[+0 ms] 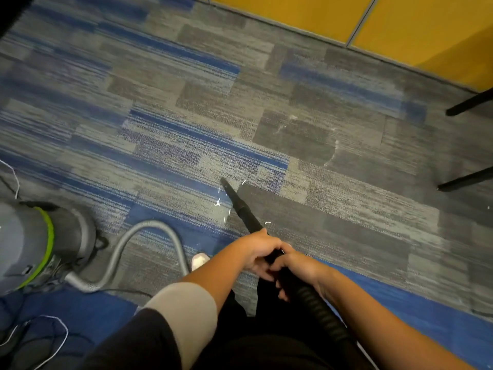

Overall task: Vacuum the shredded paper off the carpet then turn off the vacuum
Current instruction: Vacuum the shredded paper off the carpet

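A black tapered vacuum nozzle (238,205) points up and left, its tip touching the grey and blue carpet (346,198). Thin white shreds of paper (218,202) lie scattered around the nozzle on both sides. My left hand (257,248) grips the nozzle tube near its base. Just behind it, my right hand (296,268) grips the black ribbed hose (317,308). The grey canister vacuum (37,244) with a green band stands at the left, and its grey hose (138,241) arcs across the floor.
A yellow wall panel (400,20) runs along the top right. Two black furniture legs (469,102) reach in from the right edge. Thin cords (40,332) lie on the floor at the lower left. My shoe (199,260) shows below the hose arc.
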Demonstrator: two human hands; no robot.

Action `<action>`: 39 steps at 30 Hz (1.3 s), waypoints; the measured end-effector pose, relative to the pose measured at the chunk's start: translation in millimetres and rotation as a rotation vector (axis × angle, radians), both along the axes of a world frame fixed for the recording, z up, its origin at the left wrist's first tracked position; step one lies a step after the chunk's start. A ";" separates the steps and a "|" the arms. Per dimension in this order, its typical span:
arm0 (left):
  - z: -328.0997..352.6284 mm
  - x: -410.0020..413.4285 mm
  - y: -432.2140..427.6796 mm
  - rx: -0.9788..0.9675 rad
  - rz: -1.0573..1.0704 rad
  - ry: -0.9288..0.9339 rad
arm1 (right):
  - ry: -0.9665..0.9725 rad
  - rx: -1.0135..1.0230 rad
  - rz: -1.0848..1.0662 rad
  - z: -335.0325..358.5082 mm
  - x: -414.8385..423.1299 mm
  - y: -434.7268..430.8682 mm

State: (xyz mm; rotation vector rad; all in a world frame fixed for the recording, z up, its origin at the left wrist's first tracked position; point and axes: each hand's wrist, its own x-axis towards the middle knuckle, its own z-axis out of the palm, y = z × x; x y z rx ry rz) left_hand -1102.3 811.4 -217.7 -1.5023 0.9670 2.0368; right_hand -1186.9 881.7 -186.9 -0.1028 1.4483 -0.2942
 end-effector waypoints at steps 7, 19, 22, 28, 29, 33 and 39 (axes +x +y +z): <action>0.6 7.6 -0.3 0.023 0.023 0.046 | -0.029 -0.028 0.053 8.4 3.6 -0.7; -9.0 14.0 3.3 0.017 0.032 -0.014 | -0.066 -0.011 0.055 3.9 6.4 0.3; -9.6 12.7 1.7 0.014 0.031 -0.008 | -0.067 0.017 0.053 1.5 4.3 -2.8; -8.9 -5.6 8.6 -0.023 0.019 -0.003 | -0.107 0.059 0.149 -7.9 -15.0 -8.6; -9.7 -11.4 10.2 -0.029 0.035 -0.007 | -0.107 0.045 0.171 -9.0 -21.4 -9.3; -12.2 -34.9 17.4 -0.054 0.081 -0.007 | -0.086 -0.014 0.209 -13.3 -48.9 -9.6; -6.0 -61.2 31.9 -0.032 0.127 0.052 | -0.072 -0.030 0.199 -17.7 -76.3 6.4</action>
